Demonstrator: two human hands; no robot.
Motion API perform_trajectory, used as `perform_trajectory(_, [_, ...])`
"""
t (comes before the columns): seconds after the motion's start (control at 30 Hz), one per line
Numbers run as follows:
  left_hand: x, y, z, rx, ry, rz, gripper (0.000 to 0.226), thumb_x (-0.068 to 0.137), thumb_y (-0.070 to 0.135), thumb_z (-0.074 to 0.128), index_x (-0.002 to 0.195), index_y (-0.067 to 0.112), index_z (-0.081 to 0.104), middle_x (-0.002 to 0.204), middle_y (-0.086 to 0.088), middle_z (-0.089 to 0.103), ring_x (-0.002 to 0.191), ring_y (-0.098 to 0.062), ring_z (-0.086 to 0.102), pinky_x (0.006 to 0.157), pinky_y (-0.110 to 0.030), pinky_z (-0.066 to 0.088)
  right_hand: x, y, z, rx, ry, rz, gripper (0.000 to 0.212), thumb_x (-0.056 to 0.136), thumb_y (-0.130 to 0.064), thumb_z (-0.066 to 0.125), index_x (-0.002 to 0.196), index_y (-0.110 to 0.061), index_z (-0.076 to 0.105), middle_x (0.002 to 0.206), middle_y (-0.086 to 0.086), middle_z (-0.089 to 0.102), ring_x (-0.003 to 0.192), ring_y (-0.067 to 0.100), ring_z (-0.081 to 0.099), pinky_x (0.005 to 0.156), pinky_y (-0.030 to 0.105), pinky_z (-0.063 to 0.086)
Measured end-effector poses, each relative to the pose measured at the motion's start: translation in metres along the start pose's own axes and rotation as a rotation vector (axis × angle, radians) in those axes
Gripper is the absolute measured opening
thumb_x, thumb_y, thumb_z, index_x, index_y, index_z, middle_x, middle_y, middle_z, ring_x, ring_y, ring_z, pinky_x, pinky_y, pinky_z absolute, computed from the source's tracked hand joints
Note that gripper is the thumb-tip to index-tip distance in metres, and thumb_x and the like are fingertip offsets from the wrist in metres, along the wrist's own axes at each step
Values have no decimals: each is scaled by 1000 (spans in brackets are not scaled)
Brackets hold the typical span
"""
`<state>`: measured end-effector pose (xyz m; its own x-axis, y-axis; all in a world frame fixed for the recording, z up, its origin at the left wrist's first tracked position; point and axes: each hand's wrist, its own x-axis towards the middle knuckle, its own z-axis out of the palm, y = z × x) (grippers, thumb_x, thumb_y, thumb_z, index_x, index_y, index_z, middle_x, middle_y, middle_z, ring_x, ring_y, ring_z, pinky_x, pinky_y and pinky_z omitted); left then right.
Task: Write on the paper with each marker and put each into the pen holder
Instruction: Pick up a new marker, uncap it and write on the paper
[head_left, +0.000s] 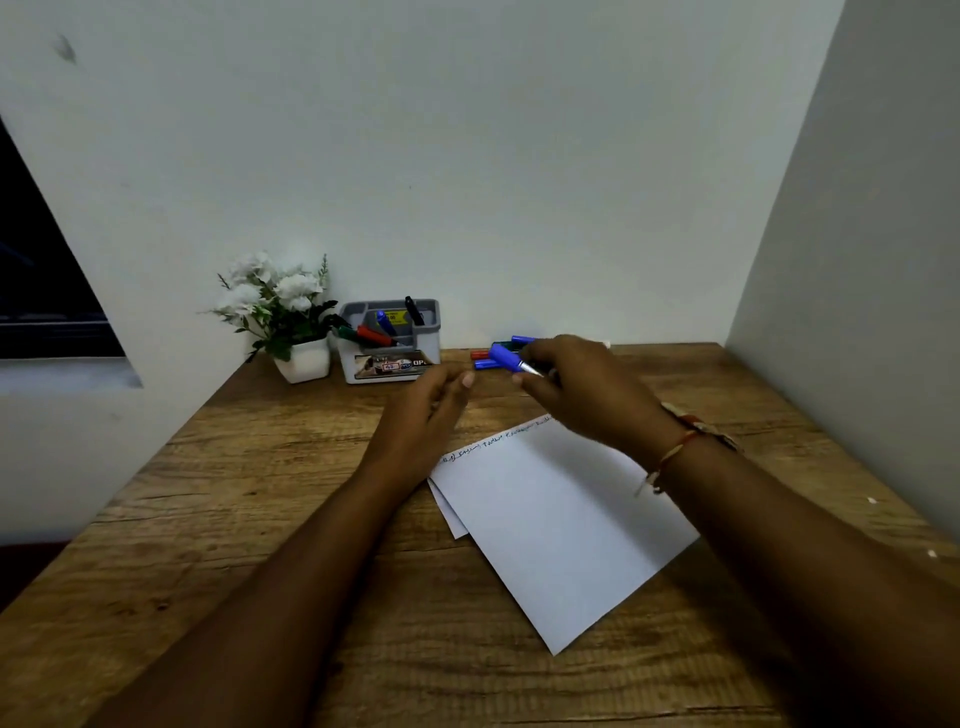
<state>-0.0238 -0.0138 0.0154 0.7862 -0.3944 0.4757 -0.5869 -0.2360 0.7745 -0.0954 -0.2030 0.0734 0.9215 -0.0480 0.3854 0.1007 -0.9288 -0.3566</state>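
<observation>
A person's right hand (576, 384) is gripping a blue marker (506, 358) above the far side of a wooden desk (260, 519). The marker's blue end is pointing toward the left hand (431, 405), which is hovering just beside it with fingers loosely extended, holding nothing. That hand is probably lining up to work the cap, though whether the cap is coming off or going on cannot be told.

The paper (561, 519) is lying skewed in front of the person, within easy reach for writing, and a second sheet is peeking out beneath it. More markers (493, 347), red, green and blue, are lying on the desk behind the hands and seemingly awaiting their turn.

The grey pen holder (431, 312) is standing against the wall, already holding red, green, blue and black markers, with potted white flowers (291, 312) next to it.

A line of handwriting is running along the paper's top edge, too small to read. The holder's front label is showing the letters "OP"; the rest is illegible.
</observation>
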Motion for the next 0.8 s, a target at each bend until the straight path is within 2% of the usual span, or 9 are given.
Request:
perform_trajectory(0.1, [-2, 8, 6, -113, -29, 33, 37, 99, 52, 42, 110, 26, 66, 96, 10, 71, 89, -1, 66, 71, -17, 50, -17, -17, 14, 113, -53, -22, 29, 101, -32, 59, 127, -20, 68, 106, 3, 74, 94, 21, 68, 78, 37, 52])
perform_trajectory(0.17, [-3, 9, 9, -159, -46, 31, 33, 102, 38, 44, 109, 15, 67, 98, 1, 71, 89, -6, 67, 70, -16, 50, -23, -19, 26, 226, -46, -48, 32, 102, -29, 59, 132, -23, 67, 110, -1, 75, 94, 13, 67, 76, 27, 48])
perform_trajectory(0.23, [-2, 9, 10, -220, -63, 4, 32, 104, 29, 45, 108, 6, 67, 102, -9, 70, 92, -10, 68, 72, -15, 51, -26, -16, 36, 289, -8, -67, 33, 102, -27, 59, 134, -24, 67, 115, -3, 75, 88, -3, 61, 72, 7, 38])
perform_trajectory(0.3, [-3, 11, 11, -257, -81, -17, 33, 104, 26, 45, 108, 1, 66, 104, -13, 70, 95, -14, 69, 76, -19, 53, -25, -12, 42, 334, 25, -59, 32, 102, -25, 59, 133, -24, 69, 116, -2, 76, 83, -8, 59, 70, 0, 36])
perform_trajectory(0.33, [-2, 12, 11, -271, -90, -30, 34, 104, 27, 44, 108, 1, 66, 105, -13, 70, 97, -16, 69, 79, -24, 55, -24, -10, 44, 344, 32, -54, 33, 102, -26, 59, 133, -25, 68, 118, -3, 76, 90, -6, 62, 72, -1, 36])
perform_trajectory(0.4, [-2, 12, 12, -298, -97, -59, 36, 104, 29, 44, 108, 0, 66, 105, -14, 71, 101, -21, 69, 85, -34, 57, -22, -7, 46, 356, 37, -43, 34, 102, -28, 59, 135, -27, 67, 124, -5, 74, 110, 3, 66, 81, 3, 39])
perform_trajectory(0.53, [-1, 11, 13, -333, -119, -87, 39, 105, 29, 43, 111, -4, 64, 110, -18, 70, 107, -26, 68, 96, -50, 53, -22, -6, 51, 388, 23, -16, 34, 102, -32, 59, 135, -29, 66, 131, -5, 71, 121, 9, 63, 97, 22, 49])
perform_trajectory(0.73, [2, 6, 13, -387, -104, -84, 31, 104, 29, 46, 111, 9, 68, 108, -9, 72, 106, -20, 69, 90, -38, 56, -23, -9, 51, 448, 24, 35, 32, 103, -35, 58, 132, -28, 70, 130, -10, 70, 121, 8, 62, 95, 24, 48])
perform_trajectory(0.8, [3, 3, 13, -441, -94, -106, 31, 104, 27, 46, 114, 7, 66, 110, -10, 72, 106, -20, 69, 87, -34, 57, -25, -10, 50, 425, -25, 38, 30, 104, -34, 54, 130, -30, 69, 111, -18, 73, 103, 5, 64, 85, 23, 47])
